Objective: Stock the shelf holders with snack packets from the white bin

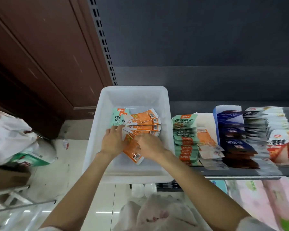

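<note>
Smooth white plastic bin (93,144) (slightly translucent) holds glossy foil packets (143,121).
</note>
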A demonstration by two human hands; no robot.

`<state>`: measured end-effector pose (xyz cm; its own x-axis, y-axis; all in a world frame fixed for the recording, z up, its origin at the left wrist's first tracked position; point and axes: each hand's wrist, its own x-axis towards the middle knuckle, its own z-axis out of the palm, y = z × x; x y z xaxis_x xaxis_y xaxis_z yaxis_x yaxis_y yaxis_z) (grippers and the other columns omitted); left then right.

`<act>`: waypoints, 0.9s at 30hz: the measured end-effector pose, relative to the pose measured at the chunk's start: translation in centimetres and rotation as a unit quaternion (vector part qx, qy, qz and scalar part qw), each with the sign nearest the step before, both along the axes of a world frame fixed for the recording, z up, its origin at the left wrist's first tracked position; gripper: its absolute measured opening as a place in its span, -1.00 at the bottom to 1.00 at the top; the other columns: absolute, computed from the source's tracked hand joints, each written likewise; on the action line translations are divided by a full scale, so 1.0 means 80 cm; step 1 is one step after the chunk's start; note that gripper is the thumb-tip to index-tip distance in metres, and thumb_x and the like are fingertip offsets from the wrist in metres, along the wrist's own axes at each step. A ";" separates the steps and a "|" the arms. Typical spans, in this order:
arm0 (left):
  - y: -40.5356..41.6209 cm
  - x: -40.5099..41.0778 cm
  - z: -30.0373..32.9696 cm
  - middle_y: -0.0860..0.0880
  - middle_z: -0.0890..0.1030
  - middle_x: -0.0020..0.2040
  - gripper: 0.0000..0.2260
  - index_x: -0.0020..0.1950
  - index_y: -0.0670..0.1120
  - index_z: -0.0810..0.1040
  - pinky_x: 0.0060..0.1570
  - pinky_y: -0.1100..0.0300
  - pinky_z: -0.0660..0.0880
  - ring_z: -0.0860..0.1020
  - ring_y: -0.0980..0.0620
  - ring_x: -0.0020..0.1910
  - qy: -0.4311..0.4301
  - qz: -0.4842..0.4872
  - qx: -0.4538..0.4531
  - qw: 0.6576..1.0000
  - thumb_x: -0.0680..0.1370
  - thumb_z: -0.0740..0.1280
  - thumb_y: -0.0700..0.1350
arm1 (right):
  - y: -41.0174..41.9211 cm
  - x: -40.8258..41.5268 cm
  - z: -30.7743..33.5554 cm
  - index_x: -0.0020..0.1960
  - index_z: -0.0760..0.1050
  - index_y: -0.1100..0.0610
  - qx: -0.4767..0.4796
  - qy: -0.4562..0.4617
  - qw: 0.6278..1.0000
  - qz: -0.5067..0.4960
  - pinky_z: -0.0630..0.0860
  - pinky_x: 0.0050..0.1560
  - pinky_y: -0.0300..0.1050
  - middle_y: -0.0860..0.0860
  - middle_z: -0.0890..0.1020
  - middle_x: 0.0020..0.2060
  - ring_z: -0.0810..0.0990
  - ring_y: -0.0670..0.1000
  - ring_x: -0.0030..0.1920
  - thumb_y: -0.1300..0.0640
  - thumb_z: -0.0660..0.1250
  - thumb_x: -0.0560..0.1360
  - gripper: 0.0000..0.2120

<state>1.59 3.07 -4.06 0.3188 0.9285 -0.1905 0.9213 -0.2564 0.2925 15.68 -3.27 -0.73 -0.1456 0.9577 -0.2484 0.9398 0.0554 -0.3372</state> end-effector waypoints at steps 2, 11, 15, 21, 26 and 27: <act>0.003 -0.002 -0.007 -0.16 0.35 0.34 -0.48 0.46 -0.08 0.21 0.27 0.04 0.28 0.34 -0.20 0.27 0.023 0.006 -0.023 0.999 0.54 0.25 0.00 | 0.009 -0.018 -0.017 0.26 0.39 0.22 -0.036 -0.063 0.997 0.007 0.44 0.09 0.07 0.15 0.46 0.19 0.43 0.20 0.21 -0.10 0.37 0.45 -0.47; -0.002 -0.007 0.014 -0.11 0.54 0.20 -0.65 0.35 -0.03 0.40 0.09 0.05 0.43 0.54 -0.13 0.11 -0.077 0.026 -0.023 0.996 0.56 0.26 -0.05 | 0.009 -0.039 -0.022 0.35 0.29 0.19 0.020 -0.113 0.993 0.007 0.47 0.05 0.04 0.19 0.49 0.22 0.49 0.21 0.20 0.09 0.31 0.51 -0.54; -0.012 -0.008 0.063 0.04 0.60 0.06 -0.67 0.21 0.07 0.44 0.00 0.09 0.49 0.58 0.04 -0.01 -0.391 0.172 -0.099 0.899 0.61 0.05 0.19 | -0.009 0.001 0.008 0.38 0.23 0.07 0.046 0.197 0.964 -0.172 0.52 -0.12 -0.03 0.11 0.60 0.10 0.59 0.18 0.06 0.24 0.23 0.55 -0.57; -0.031 0.025 0.109 0.04 0.65 -0.01 -0.77 0.19 -0.05 0.53 -0.16 0.28 0.56 0.64 0.09 -0.06 -0.474 0.112 -0.286 0.825 0.56 0.29 -0.03 | -0.048 0.054 0.061 0.17 0.23 -0.13 -0.045 0.612 0.729 -0.304 0.62 -0.11 -0.02 0.11 0.57 0.13 0.60 0.05 0.09 0.40 0.25 0.52 -0.52; -0.045 0.077 0.124 0.04 0.64 -0.06 -0.83 -0.01 0.05 0.58 -0.20 0.26 0.56 0.63 0.09 -0.10 -0.435 0.002 -0.207 0.876 0.47 0.43 -0.17 | -0.079 0.092 0.081 0.15 0.28 -0.10 0.024 0.545 0.774 -0.322 0.60 0.00 0.00 -0.02 0.62 0.11 0.62 -0.07 0.04 0.21 0.27 0.56 -0.70; -0.047 0.088 0.128 0.07 0.63 -0.09 -0.83 -0.07 0.10 0.57 -0.18 0.26 0.54 0.61 0.11 -0.12 -0.419 -0.036 -0.165 0.892 0.46 0.43 -0.17 | -0.089 0.105 0.088 0.12 0.34 -0.07 0.068 0.503 0.797 -0.326 0.59 0.03 0.00 -0.06 0.64 0.06 0.62 -0.10 0.03 0.16 0.27 0.56 -0.79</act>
